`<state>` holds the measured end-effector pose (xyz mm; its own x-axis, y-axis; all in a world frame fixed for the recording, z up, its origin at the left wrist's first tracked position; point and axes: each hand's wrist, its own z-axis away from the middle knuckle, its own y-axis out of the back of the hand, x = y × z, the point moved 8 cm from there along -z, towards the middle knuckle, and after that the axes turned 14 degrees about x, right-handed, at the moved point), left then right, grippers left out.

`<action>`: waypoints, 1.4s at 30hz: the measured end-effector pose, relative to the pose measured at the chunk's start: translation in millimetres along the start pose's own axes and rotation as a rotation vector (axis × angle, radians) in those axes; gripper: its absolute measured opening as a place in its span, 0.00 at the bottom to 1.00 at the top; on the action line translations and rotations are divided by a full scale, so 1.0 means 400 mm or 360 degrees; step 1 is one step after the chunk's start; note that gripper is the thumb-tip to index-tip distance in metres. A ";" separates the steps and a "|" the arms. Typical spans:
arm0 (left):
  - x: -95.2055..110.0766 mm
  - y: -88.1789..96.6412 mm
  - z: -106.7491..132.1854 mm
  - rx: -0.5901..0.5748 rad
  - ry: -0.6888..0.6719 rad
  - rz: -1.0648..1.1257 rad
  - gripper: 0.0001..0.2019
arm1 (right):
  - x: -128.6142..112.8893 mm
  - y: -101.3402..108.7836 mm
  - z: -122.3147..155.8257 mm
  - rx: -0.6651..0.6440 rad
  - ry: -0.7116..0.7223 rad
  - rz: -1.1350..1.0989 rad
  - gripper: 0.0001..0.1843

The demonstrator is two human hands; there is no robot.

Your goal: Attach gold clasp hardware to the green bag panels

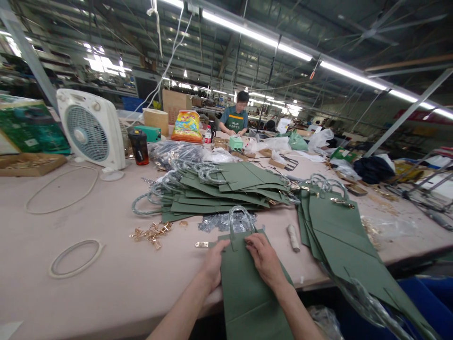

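Note:
A green bag panel [244, 293] with a plastic-wrapped handle [240, 218] lies at the table's near edge, hanging over it. My left hand [213, 263] rests on the panel's left edge, fingers curled on the material. My right hand [264, 257] lies on the panel's top, fingertips pressing near the handle's base. A gold metal clasp [201, 244] sits just left of the panel. A pile of gold clasps [152, 232] lies further left.
Stacks of green panels [226, 189] fill the table's middle, another stack [339, 231] runs off the right edge. A white fan [92, 128], a dark bottle [140, 147], tape rings [75, 257] and a small roll [293, 237] stand around. A person [234, 115] works at the far end.

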<state>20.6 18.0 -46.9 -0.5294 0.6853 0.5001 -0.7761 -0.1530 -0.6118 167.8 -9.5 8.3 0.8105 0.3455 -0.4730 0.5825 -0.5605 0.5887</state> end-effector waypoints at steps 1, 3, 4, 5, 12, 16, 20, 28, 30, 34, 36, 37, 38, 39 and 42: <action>0.000 0.000 0.001 0.0003 0.0011 -0.0001 0.11 | 0.001 -0.001 0.000 -0.0004 -0.0011 -0.0006 0.13; 0.001 0.001 0.003 0.0013 0.0018 -0.0008 0.11 | 0.004 -0.005 0.000 -0.0037 -0.0042 -0.0023 0.12; 0.002 0.002 0.003 0.0018 0.0015 -0.0009 0.10 | 0.005 -0.008 -0.001 -0.0062 -0.0056 -0.0035 0.12; 0.003 0.002 0.003 0.0022 0.0012 -0.0010 0.10 | 0.005 -0.011 -0.002 -0.0093 -0.0067 -0.0049 0.12; 0.003 0.005 -0.003 0.0048 -0.0007 -0.0023 0.09 | -0.005 -0.022 -0.013 -0.0260 -0.0057 -0.0148 0.12; 0.003 0.007 -0.003 0.0060 -0.0023 -0.0035 0.08 | -0.012 -0.019 -0.017 -0.0252 -0.0025 -0.0170 0.12; 0.003 0.010 -0.003 0.0072 -0.0040 -0.0041 0.07 | -0.007 -0.017 -0.012 -0.0219 -0.0004 -0.0170 0.13; 0.006 0.006 -0.002 0.0027 -0.0108 0.0027 0.06 | 0.017 0.000 0.005 -0.0070 -0.0050 -0.0179 0.14; 0.004 0.005 -0.002 0.0025 -0.0089 -0.0003 0.07 | 0.020 0.004 0.005 -0.0045 -0.0082 -0.0206 0.12; 0.004 0.009 -0.005 0.0055 -0.0093 -0.0039 0.08 | 0.023 0.006 0.003 -0.0011 -0.0063 -0.0241 0.09; 0.008 0.011 -0.005 0.0075 -0.0121 -0.0041 0.08 | 0.027 0.005 0.001 -0.0003 -0.0046 -0.0253 0.10; 0.009 0.012 -0.005 0.0086 -0.0137 -0.0044 0.08 | 0.029 0.005 0.000 -0.0003 -0.0039 -0.0259 0.10; 0.010 0.014 -0.005 0.0094 -0.0149 -0.0050 0.08 | 0.030 0.005 -0.001 -0.0005 -0.0029 -0.0267 0.10; 0.010 0.014 -0.005 0.0097 -0.0155 -0.0059 0.09 | 0.031 0.004 -0.003 -0.0010 -0.0016 -0.0275 0.10; 0.009 0.011 -0.006 0.0064 -0.0167 -0.0082 0.10 | 0.027 0.007 -0.008 -0.0022 0.0035 -0.0301 0.11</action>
<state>16.1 21.3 -49.5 -0.5196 0.6152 0.5929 -0.8153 -0.1493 -0.5595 178.5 -4.8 6.9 0.6877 0.4599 -0.5617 0.7250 -0.4737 0.4999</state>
